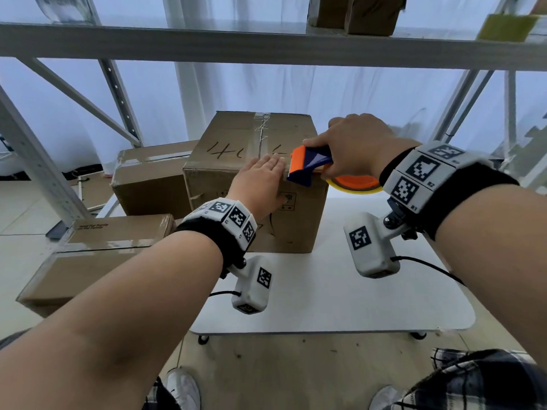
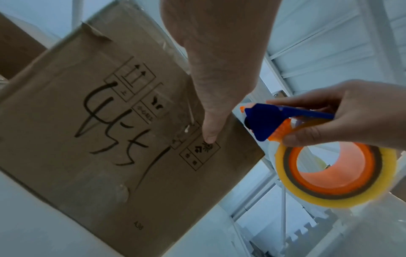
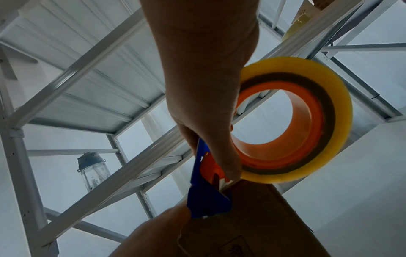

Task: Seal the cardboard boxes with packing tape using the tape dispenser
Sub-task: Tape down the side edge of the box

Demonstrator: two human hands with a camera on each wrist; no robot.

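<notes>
On the white bench (image 1: 340, 297) stands the cardboard box (image 1: 236, 184), black marker scrawl and printed handling symbols on its front, unreadable handwriting on top. The left hand (image 1: 260, 180) lies flat over its near top edge, fingers straight. The right hand (image 1: 355, 146) grips the blue-and-orange tape dispenser (image 1: 310, 165), its yellowish tape roll (image 2: 336, 175) overhanging the box's right side. More taped boxes (image 1: 148, 176) sit behind, left.

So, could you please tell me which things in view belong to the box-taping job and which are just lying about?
In the job:
- tape dispenser with its yellow tape roll, held in the right hand
- marked cardboard box, left hand flat on its top edge
- white table under it

Lying about:
- two taped boxes at left
- water bottle
- metal shelving
</notes>
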